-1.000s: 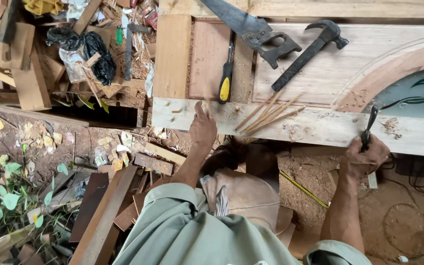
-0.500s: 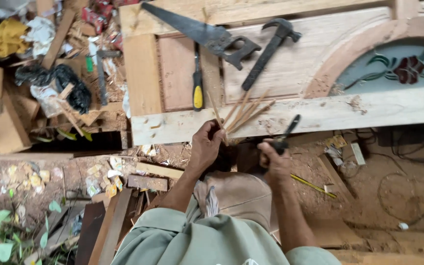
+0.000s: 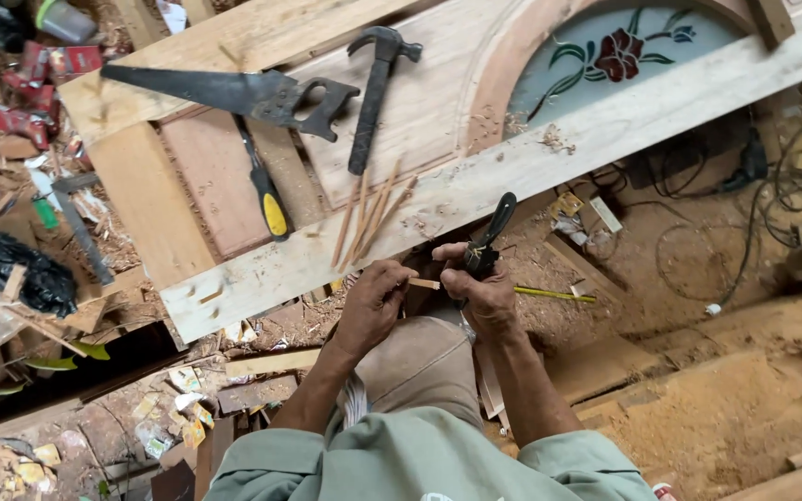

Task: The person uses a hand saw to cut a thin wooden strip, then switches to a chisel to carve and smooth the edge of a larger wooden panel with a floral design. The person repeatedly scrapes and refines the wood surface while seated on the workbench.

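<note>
From the head camera, looking down, the left hand (image 3: 373,301) is pinched tight on a thin wooden stick (image 3: 422,283). The right hand (image 3: 483,288) is closed around a dark-handled knife (image 3: 491,232), and its handle pokes up past the fist. The stick sits between the two hands, just below the pale plank (image 3: 475,190) that runs across the door (image 3: 420,111). Both hands hang over the person's knee.

What could go wrong? I think the blade could slip off the little stick and nick the left fingers, because they are so close to it. The stick is thin, so a hard push could also snap it. The blade edge is hidden by the right hand, so I cannot tell just where it touches.

Other things lie around the plank. A bunch of thin sticks (image 3: 370,218) fans out on it, just above the left hand. A screwdriver with a yellow handle (image 3: 266,199) lies to the left of them. A black hammer (image 3: 375,93) and a hand saw (image 3: 234,93) rest higher up on the door. A glass pane with a red flower (image 3: 619,56) sits in the door's arch. Black cables (image 3: 707,241) lie on the dusty ground to the right of the plank. Nothing stands between the hands.
</note>
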